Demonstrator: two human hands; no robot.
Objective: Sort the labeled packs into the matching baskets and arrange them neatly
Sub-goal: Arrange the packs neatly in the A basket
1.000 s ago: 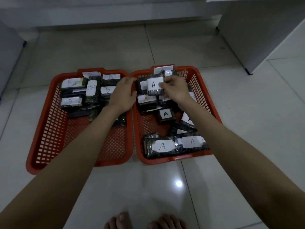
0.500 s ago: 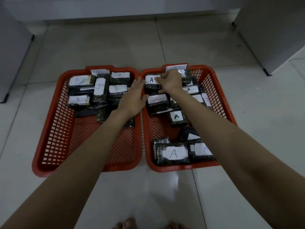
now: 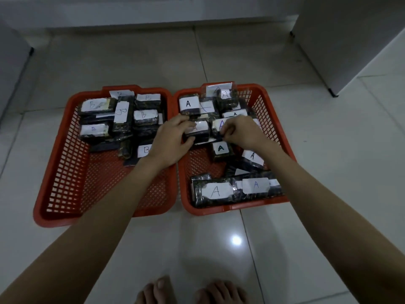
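Two red mesh baskets stand side by side on the floor. The left basket holds several dark packs with white B labels in its far half. The right basket holds several packs labeled A; one lies at its far left corner. My left hand reaches over the shared rims and grips an A pack in the middle of the right basket. My right hand pinches the neighbouring A pack at its near edge. Two long A packs lie along the near wall.
White cabinets stand at the far right and far left, with a wall ledge behind the baskets. My bare feet are on the glossy tiles at the bottom. The near half of the left basket shows bare mesh.
The A pack held up a second ago now lies at the right basket's far left corner. Both hands have come back toward me and closed on two packs in the basket's middle.
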